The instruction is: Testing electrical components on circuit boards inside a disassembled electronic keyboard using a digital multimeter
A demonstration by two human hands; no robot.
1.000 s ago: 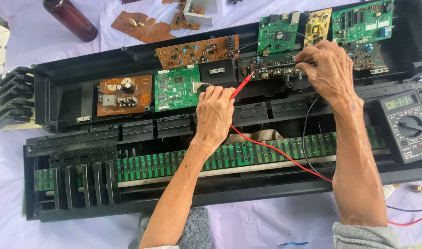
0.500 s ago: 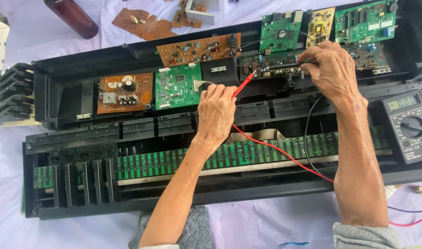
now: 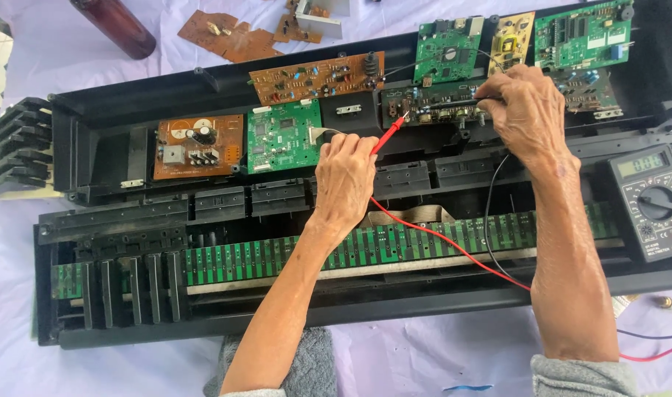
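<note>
An opened black electronic keyboard case [image 3: 115, 158] lies across a white cloth, with several circuit boards inside. My left hand [image 3: 345, 176] grips a red test probe [image 3: 389, 134]; its tip touches a dark board [image 3: 431, 110] at the centre back. My right hand [image 3: 525, 110] pinches a black probe against the right end of that same board. A red lead [image 3: 453, 246] and a black lead [image 3: 497, 242] trail down over the long green key contact strip [image 3: 262, 257]. A dark multimeter [image 3: 652, 202] sits at the right edge.
A green board [image 3: 283, 137] and a brown board [image 3: 198, 145] sit left of my left hand. More green boards [image 3: 582, 33] line the back right. A dark brown bottle [image 3: 115, 26] and loose brown board pieces [image 3: 229, 33] lie on the cloth beyond the case. Detached black keys [image 3: 12, 147] sit at far left.
Both hands hold their probes on the same board throughout. Only the view shifts very slightly.
</note>
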